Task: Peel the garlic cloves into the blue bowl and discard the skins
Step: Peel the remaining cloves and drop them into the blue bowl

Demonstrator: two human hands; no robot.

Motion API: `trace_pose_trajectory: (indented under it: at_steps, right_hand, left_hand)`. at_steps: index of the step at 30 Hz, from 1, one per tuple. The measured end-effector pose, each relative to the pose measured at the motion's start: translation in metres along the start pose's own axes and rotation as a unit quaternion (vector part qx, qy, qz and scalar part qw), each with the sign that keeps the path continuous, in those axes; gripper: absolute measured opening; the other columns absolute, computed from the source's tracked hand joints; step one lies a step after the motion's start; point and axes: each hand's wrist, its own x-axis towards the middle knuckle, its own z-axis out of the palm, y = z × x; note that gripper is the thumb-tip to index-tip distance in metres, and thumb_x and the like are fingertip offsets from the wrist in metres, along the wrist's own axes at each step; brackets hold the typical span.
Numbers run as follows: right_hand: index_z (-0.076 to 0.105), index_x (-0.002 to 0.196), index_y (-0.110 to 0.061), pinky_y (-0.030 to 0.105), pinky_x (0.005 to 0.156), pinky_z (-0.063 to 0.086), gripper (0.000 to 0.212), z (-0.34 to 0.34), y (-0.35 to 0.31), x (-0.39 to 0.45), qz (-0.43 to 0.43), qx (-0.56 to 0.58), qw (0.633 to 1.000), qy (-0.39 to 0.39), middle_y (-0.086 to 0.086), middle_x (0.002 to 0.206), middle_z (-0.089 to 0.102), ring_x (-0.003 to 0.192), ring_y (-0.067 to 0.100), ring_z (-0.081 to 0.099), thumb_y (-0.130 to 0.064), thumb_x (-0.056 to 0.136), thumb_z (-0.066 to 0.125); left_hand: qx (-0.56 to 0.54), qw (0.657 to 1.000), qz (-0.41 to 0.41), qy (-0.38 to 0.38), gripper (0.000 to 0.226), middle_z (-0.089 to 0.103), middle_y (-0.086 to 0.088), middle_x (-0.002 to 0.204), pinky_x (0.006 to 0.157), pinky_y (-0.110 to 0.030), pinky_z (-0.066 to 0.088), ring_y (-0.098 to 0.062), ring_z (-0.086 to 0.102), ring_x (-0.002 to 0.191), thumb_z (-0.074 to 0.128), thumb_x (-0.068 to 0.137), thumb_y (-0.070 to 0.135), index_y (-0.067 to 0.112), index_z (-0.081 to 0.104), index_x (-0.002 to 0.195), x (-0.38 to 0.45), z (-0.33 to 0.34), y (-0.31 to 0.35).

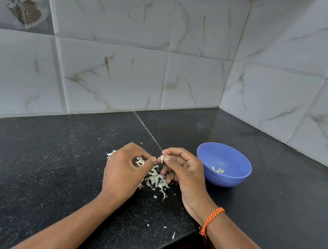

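A small pale garlic clove [162, 158] sits pinched in the right hand [182, 168], raised over papery white skins [155, 179] on the black speckled desk [52, 162]. The left hand [122, 170], fingers curled, pinches beside it; what it holds is unclear. The round blue plastic bowl [232, 180] stands right, holding peeled cloves [217, 170].

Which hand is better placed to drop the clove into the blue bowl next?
Right hand: it pinches the garlic clove and is beside the blue bowl; the left hand is farther away.
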Motion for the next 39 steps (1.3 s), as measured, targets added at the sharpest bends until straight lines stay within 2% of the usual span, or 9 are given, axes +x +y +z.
trace_pose_trajectory:
  at_steps: [4, 8, 13, 19, 25, 28, 33, 36, 39]
  right_hand:
    - [0.074, 0.107, -0.004, 0.032, 0.054, 0.052, 0.009, -0.001, 0.001, 0.001, -0.008, -0.015, 1.000, 0.011, 0.018, 0.097, 0.079, 0.072, 0.026, 0.065, -0.001, 0.101, 0.067]
    - [0.073, 0.104, -0.004, 0.032, 0.053, 0.050, 0.007, -0.001, 0.003, 0.001, -0.022, -0.030, 0.999, 0.019, 0.016, 0.095, 0.078, 0.074, 0.023, 0.068, 0.000, 0.098, 0.071]
    - [0.076, 0.100, -0.010, 0.035, 0.055, 0.051, 0.008, -0.001, 0.004, 0.001, -0.042, -0.073, 0.996, 0.026, 0.009, 0.093, 0.078, 0.077, 0.020, 0.069, -0.004, 0.096, 0.076]
    - [0.075, 0.098, -0.010, 0.034, 0.053, 0.050, 0.010, 0.001, 0.003, 0.000, -0.047, -0.085, 0.995, 0.017, 0.009, 0.092, 0.076, 0.073, 0.023, 0.067, -0.003, 0.092, 0.080]
    - [0.070, 0.116, -0.017, 0.040, 0.053, 0.050, 0.026, 0.003, 0.001, -0.001, -0.062, -0.077, 0.995, 0.011, 0.011, 0.094, 0.073, 0.067, 0.025, 0.065, -0.001, 0.096, 0.075]
    - [0.070, 0.118, -0.019, 0.040, 0.053, 0.051, 0.026, 0.004, 0.001, -0.002, -0.069, -0.098, 0.993, 0.013, 0.008, 0.091, 0.074, 0.066, 0.024, 0.067, -0.003, 0.098, 0.073]
    - [0.072, 0.118, -0.025, 0.031, 0.059, 0.052, 0.023, 0.006, -0.001, -0.005, -0.085, -0.170, 0.982, 0.015, -0.002, 0.094, 0.075, 0.074, 0.018, 0.069, -0.009, 0.104, 0.066]
    - [0.073, 0.117, -0.028, 0.023, 0.065, 0.053, 0.023, 0.011, -0.002, -0.008, -0.118, -0.228, 0.966, 0.011, -0.008, 0.100, 0.072, 0.086, 0.018, 0.069, -0.012, 0.100, 0.072]
    - [0.073, 0.115, -0.023, 0.024, 0.064, 0.055, 0.026, 0.014, -0.001, -0.008, -0.153, -0.256, 0.954, 0.011, -0.009, 0.102, 0.072, 0.089, 0.021, 0.071, -0.007, 0.095, 0.078]
  left_hand:
    - [0.014, 1.000, -0.005, -0.008, 0.019, 0.073, 0.021, 0.098, 0.065, -0.045, 0.060, -0.009, 0.067, 0.060, 0.088, 0.087, 0.032, 0.044, 0.074, 0.081, 0.000, -0.001, 0.002]
    - [-0.041, 0.997, -0.034, -0.047, 0.021, 0.077, 0.014, 0.092, 0.059, -0.036, 0.056, -0.019, 0.072, 0.057, 0.085, 0.091, 0.018, 0.038, 0.077, 0.090, 0.000, 0.000, 0.004]
    - [-0.077, 0.993, -0.052, -0.070, 0.006, 0.081, 0.011, 0.085, 0.058, -0.028, 0.052, -0.016, 0.075, 0.059, 0.084, 0.094, 0.023, 0.029, 0.083, 0.095, -0.002, -0.001, 0.012]
    - [-0.072, 0.994, -0.051, -0.069, 0.006, 0.081, 0.010, 0.082, 0.057, -0.032, 0.056, -0.015, 0.075, 0.059, 0.083, 0.096, 0.023, 0.027, 0.083, 0.091, -0.002, -0.001, 0.011]
    - [-0.006, 0.998, -0.022, -0.054, 0.009, 0.076, 0.009, 0.067, 0.065, -0.041, 0.062, -0.010, 0.073, 0.057, 0.077, 0.099, 0.029, 0.036, 0.078, 0.093, -0.001, 0.001, 0.007]
    - [0.026, 0.999, -0.010, -0.036, 0.013, 0.071, 0.016, 0.060, 0.067, -0.041, 0.062, -0.007, 0.069, 0.053, 0.076, 0.099, 0.027, 0.038, 0.077, 0.092, -0.002, -0.001, 0.009]
    - [0.084, 0.996, 0.012, -0.017, 0.013, 0.068, 0.031, 0.071, 0.060, -0.033, 0.055, -0.005, 0.066, 0.055, 0.076, 0.096, 0.032, 0.040, 0.073, 0.086, -0.005, -0.003, 0.016]
    - [0.100, 0.994, 0.031, -0.001, 0.013, 0.069, 0.031, 0.082, 0.055, -0.026, 0.044, -0.004, 0.066, 0.061, 0.078, 0.093, 0.034, 0.038, 0.072, 0.082, -0.004, -0.003, 0.016]
    - [0.098, 0.994, 0.039, 0.010, 0.013, 0.070, 0.028, 0.080, 0.055, -0.027, 0.046, -0.006, 0.066, 0.061, 0.081, 0.089, 0.033, 0.038, 0.072, 0.082, -0.004, -0.003, 0.015]
